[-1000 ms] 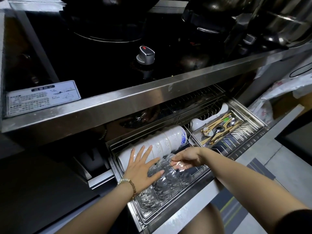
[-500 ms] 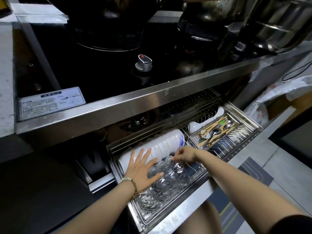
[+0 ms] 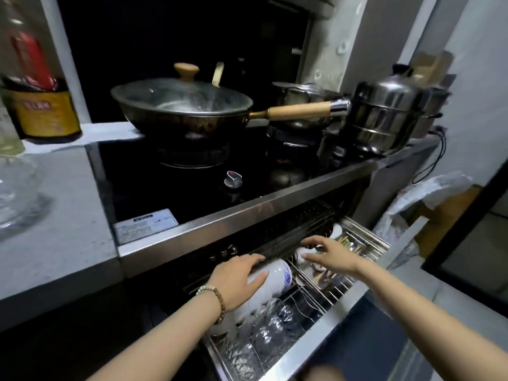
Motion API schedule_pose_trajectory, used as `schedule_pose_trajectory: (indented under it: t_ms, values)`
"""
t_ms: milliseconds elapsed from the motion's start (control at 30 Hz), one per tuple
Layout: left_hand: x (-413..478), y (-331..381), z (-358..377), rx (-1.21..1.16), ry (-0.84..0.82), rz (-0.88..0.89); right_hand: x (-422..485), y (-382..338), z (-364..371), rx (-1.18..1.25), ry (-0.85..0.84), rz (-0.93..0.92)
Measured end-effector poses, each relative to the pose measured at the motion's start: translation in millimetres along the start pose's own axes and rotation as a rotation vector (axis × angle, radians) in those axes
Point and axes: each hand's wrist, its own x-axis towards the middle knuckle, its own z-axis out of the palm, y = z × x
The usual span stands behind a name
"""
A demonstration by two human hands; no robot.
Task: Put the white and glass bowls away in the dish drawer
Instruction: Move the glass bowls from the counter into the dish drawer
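A row of white bowls (image 3: 277, 276) with a blue pattern lies on its side in the open steel dish drawer (image 3: 310, 345). In front of it lies a row of clear glass bowls (image 3: 264, 336). My left hand (image 3: 236, 281) rests palm-down on top of the white bowls, fingers loosely spread. My right hand (image 3: 332, 253) hovers above the drawer's middle, fingers apart and holding nothing. Just under its fingertips sits another white dish (image 3: 302, 254).
A cutlery tray (image 3: 354, 246) fills the drawer's right end. Above is the black hob with its knob (image 3: 233, 178), a lidded wok (image 3: 181, 105) and a steel steamer pot (image 3: 384, 116). A glass bowl (image 3: 16, 193) stands on the left counter. Plastic bags (image 3: 417, 204) lie at right.
My head has lifted, bringing the stove top into view. My left hand moved from the glass bowls onto the white bowls. My right hand let go of the glass bowls and rose to the right.
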Motion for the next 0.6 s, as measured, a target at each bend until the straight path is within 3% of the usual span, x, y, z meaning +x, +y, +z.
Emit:
schedule_pose_trajectory:
  t_ms: [233, 433, 600]
  values:
    - [-23, 27, -123, -0.008, 0.283, 0.134, -37, -90, -36, -0.006, 0.241, -0.260]
    - [-66, 1, -222, 0.100, 0.441, 0.049, -39, -185, -29, 0.002, 0.182, -0.457]
    - [-112, -47, -269, 0.124, 0.468, -0.120, -30, -263, -1, -0.008, 0.118, -0.591]
